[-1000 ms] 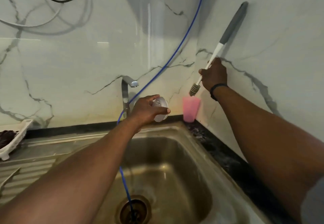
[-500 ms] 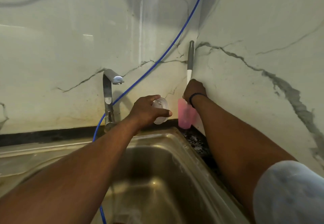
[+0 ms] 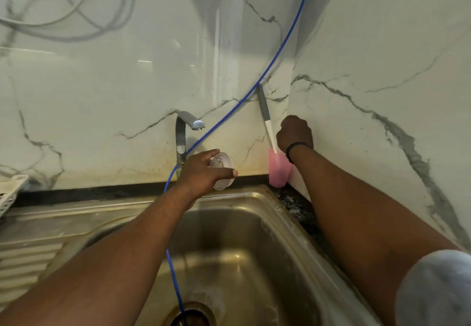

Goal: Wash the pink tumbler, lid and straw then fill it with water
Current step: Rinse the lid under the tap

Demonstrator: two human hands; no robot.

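The pink tumbler stands in the counter corner at 1 o'clock of the sink, a brush standing in it. The right hand, at its rim, is curled; what it grasps I cannot tell. The left hand grips the clear lid beside the tap.

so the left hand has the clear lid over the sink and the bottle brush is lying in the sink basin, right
Not quite. The head view shows the bottle brush standing in the pink cup in the corner of the counter, its handle leaning against the wall beside the right hand. The rest holds: the left hand holds the clear lid at the back of the sink.
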